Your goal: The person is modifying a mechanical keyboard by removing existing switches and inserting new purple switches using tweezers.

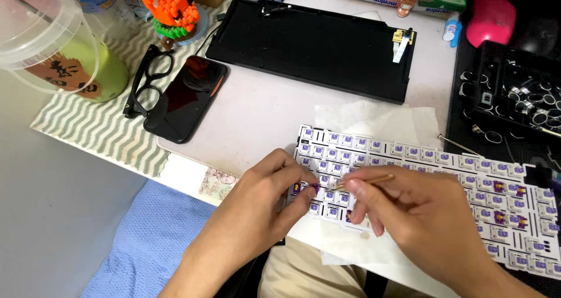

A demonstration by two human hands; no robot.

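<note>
Tabletop (263, 116): white switch plate (421, 181) on tissue at near edge. Left hand (263, 201) pinching purple switch (314, 188) over plate's left end. Right hand (409, 207) closed around thin brush (362, 181), tip at switch. Risk: loose pinch, switch drops off edge.

One phone (186, 98), one pair of glasses (146, 78), two hands (257, 207).

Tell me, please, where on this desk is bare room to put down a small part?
Free: the white desk between phone, black keyboard case and white switch plate. Crowded: the right edge, with the parts tray, and the plate's near-left end, under both hands.
</note>
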